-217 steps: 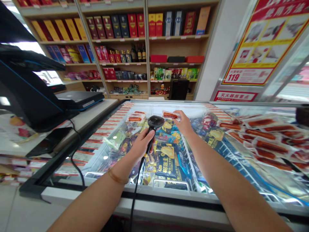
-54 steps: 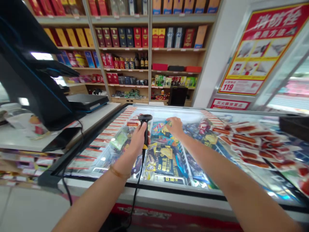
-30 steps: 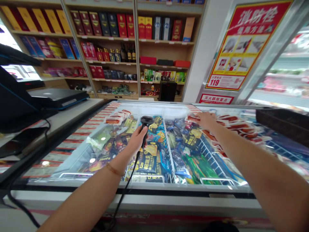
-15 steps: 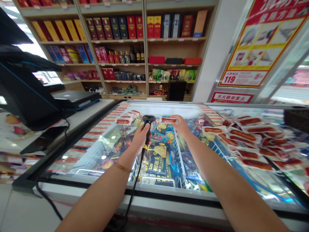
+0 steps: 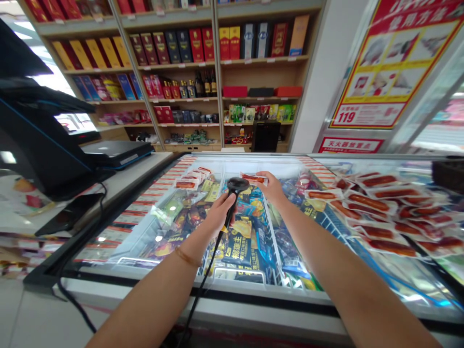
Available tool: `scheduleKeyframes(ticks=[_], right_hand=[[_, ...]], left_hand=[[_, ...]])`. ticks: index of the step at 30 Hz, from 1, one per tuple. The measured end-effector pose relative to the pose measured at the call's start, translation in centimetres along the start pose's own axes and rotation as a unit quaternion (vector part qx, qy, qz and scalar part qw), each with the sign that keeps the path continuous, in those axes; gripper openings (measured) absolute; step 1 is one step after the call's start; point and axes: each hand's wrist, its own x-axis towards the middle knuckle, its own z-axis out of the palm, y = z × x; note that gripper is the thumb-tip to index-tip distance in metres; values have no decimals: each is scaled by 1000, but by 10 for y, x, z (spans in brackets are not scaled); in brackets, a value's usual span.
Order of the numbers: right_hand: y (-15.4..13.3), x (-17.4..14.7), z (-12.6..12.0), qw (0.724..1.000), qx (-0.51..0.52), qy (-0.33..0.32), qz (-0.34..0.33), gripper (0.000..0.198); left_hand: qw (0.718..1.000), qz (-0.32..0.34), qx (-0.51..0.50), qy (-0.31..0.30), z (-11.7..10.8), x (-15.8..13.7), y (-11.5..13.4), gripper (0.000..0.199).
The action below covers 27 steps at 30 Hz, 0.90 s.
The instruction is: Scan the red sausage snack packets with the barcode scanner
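My left hand is wrapped round the handle of a black corded barcode scanner, its head beside a small packaged sausage. That sausage, in a clear-and-white wrapper, is pinched at its right end by my right hand. Both hands are over the glass top of a chest freezer. A few packaged sausages lie on the glass to the left. On the right is a large loose pile of the same packaged sausages. The scanner's cable hangs down toward me.
Under the glass, wire baskets hold bagged frozen goods. A counter with a black scale and a dark screen stand is at left. Shelves of boxed bottles stand behind the freezer, with a red-and-yellow poster at right.
The scanner in my left hand has moved right, closer to the held sausage, and its head has tilted. The sausage has tilted slightly in my right hand.
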Motion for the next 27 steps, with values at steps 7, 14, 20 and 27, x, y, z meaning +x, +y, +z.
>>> scheduleKeyframes(ticks=[7, 14, 20, 27], right_hand=[[4, 1, 3, 1000, 3, 7, -8, 37], [11, 0, 2, 1000, -5, 2, 4, 38], [1, 10, 14, 999, -10, -2, 32, 39], [-51, 60, 102, 998, 4, -56, 30, 38]], left_hand=[[1000, 0, -8, 1, -1, 0, 0, 48], [1000, 9, 9, 12, 0, 2, -2, 50], [994, -30, -15, 104, -9, 7, 15, 50], [975, 31, 18, 220, -85, 3, 76, 41]])
